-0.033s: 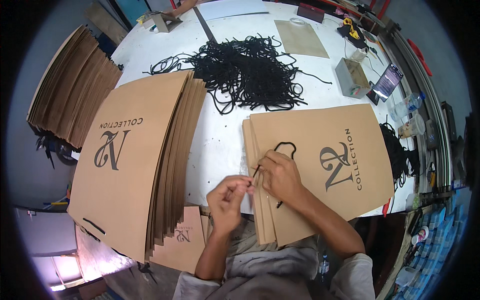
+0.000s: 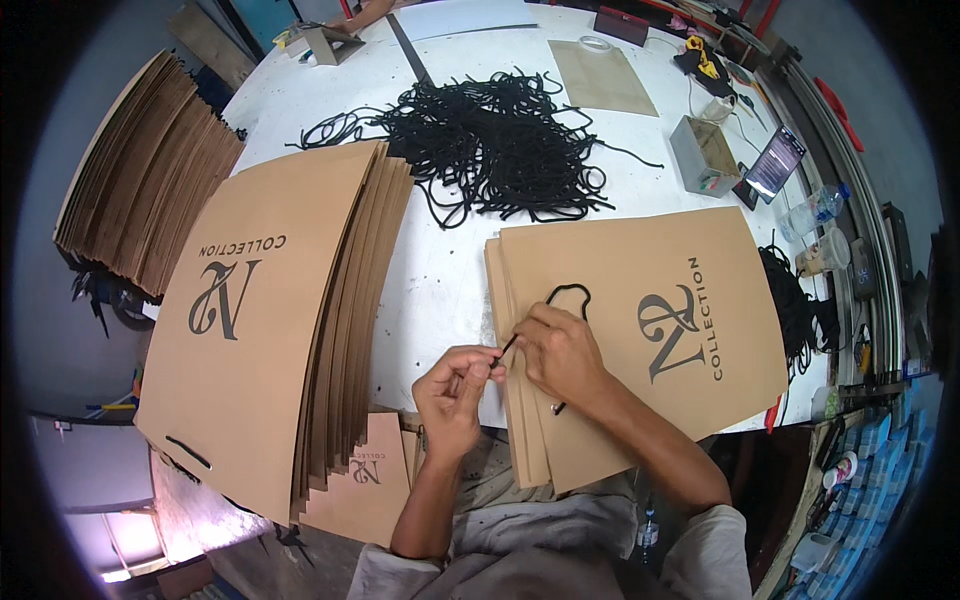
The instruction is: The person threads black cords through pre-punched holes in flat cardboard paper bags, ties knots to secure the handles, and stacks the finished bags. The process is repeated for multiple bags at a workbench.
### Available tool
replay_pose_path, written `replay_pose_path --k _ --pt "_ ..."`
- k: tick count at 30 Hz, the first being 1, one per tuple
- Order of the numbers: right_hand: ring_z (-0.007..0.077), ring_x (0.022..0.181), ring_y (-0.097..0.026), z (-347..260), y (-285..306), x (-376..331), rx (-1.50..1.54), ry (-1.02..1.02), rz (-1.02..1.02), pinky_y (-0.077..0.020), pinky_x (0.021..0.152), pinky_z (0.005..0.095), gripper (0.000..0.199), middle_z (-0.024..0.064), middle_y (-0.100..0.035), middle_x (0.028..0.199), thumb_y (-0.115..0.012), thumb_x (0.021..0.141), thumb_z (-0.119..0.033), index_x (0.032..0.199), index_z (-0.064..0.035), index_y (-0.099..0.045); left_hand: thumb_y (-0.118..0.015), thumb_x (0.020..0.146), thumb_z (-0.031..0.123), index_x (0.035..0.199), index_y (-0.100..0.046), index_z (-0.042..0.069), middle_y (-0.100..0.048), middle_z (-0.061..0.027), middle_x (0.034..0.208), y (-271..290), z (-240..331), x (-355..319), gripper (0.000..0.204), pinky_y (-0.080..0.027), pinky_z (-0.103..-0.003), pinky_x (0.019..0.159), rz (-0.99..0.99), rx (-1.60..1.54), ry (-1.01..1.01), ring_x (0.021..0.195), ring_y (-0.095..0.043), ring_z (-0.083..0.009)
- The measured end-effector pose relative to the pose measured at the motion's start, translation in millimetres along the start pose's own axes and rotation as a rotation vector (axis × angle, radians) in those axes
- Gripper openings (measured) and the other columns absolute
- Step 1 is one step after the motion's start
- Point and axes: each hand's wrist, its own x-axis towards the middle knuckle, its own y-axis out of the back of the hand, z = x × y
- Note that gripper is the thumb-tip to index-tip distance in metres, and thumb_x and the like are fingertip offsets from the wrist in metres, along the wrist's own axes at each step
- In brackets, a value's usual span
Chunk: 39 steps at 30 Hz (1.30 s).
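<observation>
Apparently, cord [image 2: 509, 346] within left grip [image 2: 452, 393]

Two foreground hands [image 2: 448, 400] [image 2: 562, 352], two cord heaps [image 2: 500, 145] [image 2: 797, 312], one phone [image 2: 776, 166]

The right-hand bag [image 2: 618, 315] is plain tan brown with a near-black printed emblem [image 2: 678, 345], and the stack of bags [image 2: 265, 310] over there matches. Its cord [image 2: 573, 287] is solid black, like the cord pile [image 2: 500, 145] against the white worktop [image 2: 430, 290].
</observation>
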Motion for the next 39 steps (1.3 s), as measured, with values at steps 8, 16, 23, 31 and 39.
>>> replay_pose_path --k 8,16,23,31,39 --pt "0.0365 0.083 -0.063 -42 59 -59 -0.349 -0.343 -0.064 -0.0490 0.074 0.0463 0.022 0.0179 -0.060 0.091 -0.076 0.088 -0.018 0.089 0.0004 -0.063 -0.072 0.095 0.009 0.129 -0.059 -0.001 -0.072 -0.0093 0.093 -2 7 -8 0.038 -0.050 -0.026 0.057 0.129 0.650 0.174 0.075 -0.067 -0.0105" --pt "0.0210 0.079 -0.068 -29 47 -91 0.863 -0.828 0.148 -0.0542 0.067 0.0352 0.008 0.0110 -0.065 0.096 -0.065 0.098 0.001 0.104 0.0011 -0.061 -0.076 0.093 0.009 0.130 -0.058 -0.002 -0.067 -0.0048 0.084 -31 0 -26 0.042 -0.051 -0.024 0.059 -0.056 0.562 0.353 0.066 -0.063 -0.0081" --pt "0.0155 0.091 -0.068 -20 22 -82 0.731 -0.417 0.254 -0.0571 0.083 0.0293 0.011 0.0114 -0.068 0.103 -0.063 0.099 0.003 0.110 0.0050 -0.061 -0.062 0.104 0.014 0.124 -0.066 -0.005 -0.067 -0.0036 0.092 -12 -7 5 0.028 -0.051 -0.024 0.064 -0.113 0.289 0.368 0.074 -0.060 -0.0076" --pt "0.0155 0.099 -0.067 -27 8 -83 0.866 -0.319 0.323 -0.0536 0.089 0.0289 0.012 0.0125 -0.069 0.105 -0.066 0.093 0.009 0.102 0.0047 -0.060 -0.057 0.099 -0.005 0.146 -0.046 -0.002 -0.071 -0.0110 0.109 6 -3 0 0.048 -0.056 -0.027 0.076 -0.315 0.040 0.538 0.091 -0.069 -0.0128" --pt "0.0100 0.087 -0.065 -23 -7 -82 0.717 -0.381 0.344 -0.0508 0.076 0.0249 0.010 0.0091 -0.073 0.096 -0.073 0.089 0.004 0.093 0.0027 -0.064 -0.062 0.093 -0.014 0.146 -0.044 -0.002 -0.070 -0.0112 0.109 1 -4 -1 0.058 -0.056 -0.025 0.079 -0.305 0.059 0.563 0.092 -0.070 -0.0124"
